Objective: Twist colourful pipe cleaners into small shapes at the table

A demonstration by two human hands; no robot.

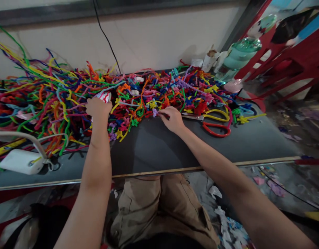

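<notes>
My right hand [173, 119] pinches a small purple pipe-cleaner flower [154, 112] between thumb and fingertips, just over the front edge of the pile of coloured pipe cleaners [78, 90]. Deeper in that pile, my left hand [99, 108] is seen from the back, its fingers curled down and mostly hidden. A white thing with red markings [105, 97] shows right beside it; whether the hand grips it is unclear. Finished-looking pipe-cleaner flowers in pink, green and yellow [119, 134] lie between the two hands. Scissors [216, 128] with one yellow and one red handle lie right of my right hand.
A white box-shaped device with a cable [21, 162] sits at the table's left front. At the back right stand a white cup [210, 61] and a greenish clear bottle [238, 57]. Red chairs [291, 65] are beyond the dark table [154, 152]. Scraps litter the floor.
</notes>
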